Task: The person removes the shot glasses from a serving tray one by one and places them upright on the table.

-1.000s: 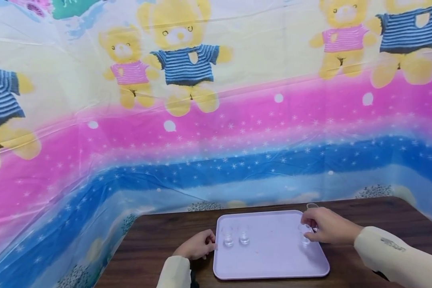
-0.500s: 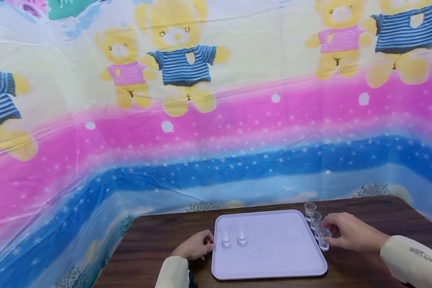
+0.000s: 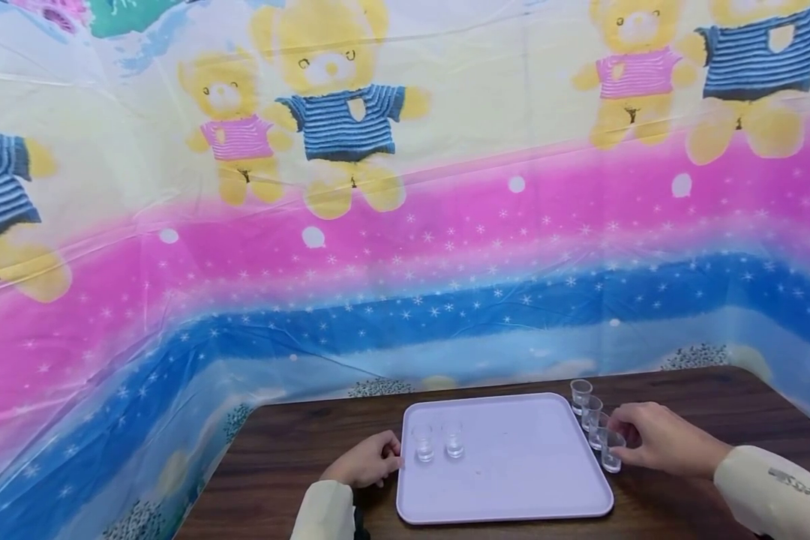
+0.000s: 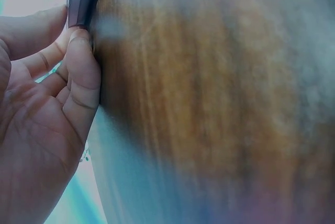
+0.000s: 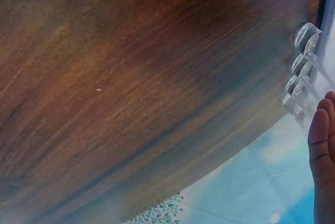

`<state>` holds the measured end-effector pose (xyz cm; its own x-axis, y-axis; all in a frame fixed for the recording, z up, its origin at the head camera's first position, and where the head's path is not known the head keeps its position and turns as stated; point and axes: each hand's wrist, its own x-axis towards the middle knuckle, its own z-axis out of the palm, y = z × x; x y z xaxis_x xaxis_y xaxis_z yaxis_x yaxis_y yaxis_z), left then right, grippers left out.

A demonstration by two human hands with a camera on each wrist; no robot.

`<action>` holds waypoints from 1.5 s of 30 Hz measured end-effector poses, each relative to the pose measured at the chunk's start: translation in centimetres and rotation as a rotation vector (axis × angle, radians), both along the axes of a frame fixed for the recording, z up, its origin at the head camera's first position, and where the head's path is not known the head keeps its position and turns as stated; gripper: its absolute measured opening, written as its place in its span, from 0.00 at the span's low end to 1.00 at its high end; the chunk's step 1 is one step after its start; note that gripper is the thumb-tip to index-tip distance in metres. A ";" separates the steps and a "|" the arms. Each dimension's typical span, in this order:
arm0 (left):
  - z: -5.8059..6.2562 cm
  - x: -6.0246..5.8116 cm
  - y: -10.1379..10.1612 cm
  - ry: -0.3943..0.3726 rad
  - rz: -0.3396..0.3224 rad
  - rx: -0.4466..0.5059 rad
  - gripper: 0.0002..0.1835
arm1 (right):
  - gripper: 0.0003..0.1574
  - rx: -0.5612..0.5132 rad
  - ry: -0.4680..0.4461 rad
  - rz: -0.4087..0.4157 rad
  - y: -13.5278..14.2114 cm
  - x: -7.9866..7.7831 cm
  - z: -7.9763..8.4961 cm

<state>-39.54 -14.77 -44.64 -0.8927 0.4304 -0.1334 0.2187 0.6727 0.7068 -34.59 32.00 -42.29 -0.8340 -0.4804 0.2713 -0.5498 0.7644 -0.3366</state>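
Note:
Along the right edge of a pale lilac tray point(image 3: 506, 480), several small clear shot glasses stand in a row on the table. My right hand point(image 3: 661, 441) pinches the nearest shot glass point(image 3: 610, 463) between thumb and fingers; it stands upright beside the tray's rim. In the right wrist view the glasses' thick bases point(image 5: 306, 36) line up, with my fingers point(image 5: 318, 135) at the lower right. My left hand point(image 3: 367, 459) grips the tray's left rim, thumb and curled fingers at its edge point(image 4: 84, 4). Two more shot glasses, a left one point(image 3: 424, 444) and a right one point(image 3: 454, 441), stand on the tray's left part.
The tray lies on a dark wood-grain table point(image 3: 297, 442) with rounded corners. Behind it hangs a cloth point(image 3: 445, 262) printed with teddy bears, pink and blue bands and snowflakes. A tiny pale speck point(image 5: 98, 89) lies on the table.
My right hand has carried the shot glass from the tray's right side out to the table, setting it upright from a tilt at the row's near end. The left hand has stayed at the rim.

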 end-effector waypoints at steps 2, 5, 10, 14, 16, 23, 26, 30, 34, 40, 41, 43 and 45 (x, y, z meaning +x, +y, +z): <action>0.0 0.0 0.0 -0.003 0.002 0.002 0.04 | 0.11 -0.006 -0.016 0.004 0.0 -0.1 0.1; 0.0 0.0 -0.1 -0.006 0.005 0.000 0.04 | 0.13 -0.010 -0.039 -0.004 0.0 -0.2 0.3; 0.1 0.0 -0.1 -0.006 0.008 -0.005 0.04 | 0.17 -0.007 -0.065 -0.040 0.1 -0.5 0.7; 0.0 0.0 -0.1 -0.002 0.001 -0.002 0.04 | 0.15 -0.004 -0.024 -0.040 -0.3 -0.9 1.0; -0.1 -0.1 -0.1 -0.001 -0.001 0.000 0.04 | 0.14 -0.018 -0.001 -0.036 -0.9 -1.2 1.2; -0.4 -0.1 -0.3 -0.001 -0.004 -0.001 0.04 | 0.13 -0.055 0.046 -0.016 -4.4 -2.3 1.6; -0.4 -0.1 -0.3 -0.001 -0.006 0.000 0.04 | 0.14 -0.046 0.043 -0.019 -6.0 -2.9 1.6; -0.2 -0.2 -0.2 -0.001 -0.002 0.001 0.04 | 0.14 -0.040 0.028 -0.028 -7.9 -3.7 1.8; -0.2 -0.2 -0.2 0.013 -0.006 0.013 0.04 | 0.14 -0.060 0.018 -0.010 -9.8 -4.3 2.0; -0.1 0.0 -0.2 0.011 -0.007 0.021 0.05 | 0.14 -0.089 -0.004 0.031 -12.4 -5.1 2.0; -0.1 0.0 -0.2 0.007 -0.004 0.017 0.05 | 0.14 -0.090 -0.005 0.037 -12.8 -5.3 2.0; -0.1 -0.1 -0.2 0.005 0.002 0.010 0.05 | 0.15 -0.096 -0.016 0.047 -13.6 -5.5 2.0; -0.2 -0.1 -0.2 0.002 0.006 0.002 0.04 | 0.16 -0.102 -0.027 0.045 -14.5 -5.8 1.9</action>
<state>-39.67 -14.96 -44.84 -0.8957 0.4250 -0.1308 0.2156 0.6725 0.7080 -40.37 17.49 -40.38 -0.8199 -0.4884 0.2987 -0.5725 0.7002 -0.4266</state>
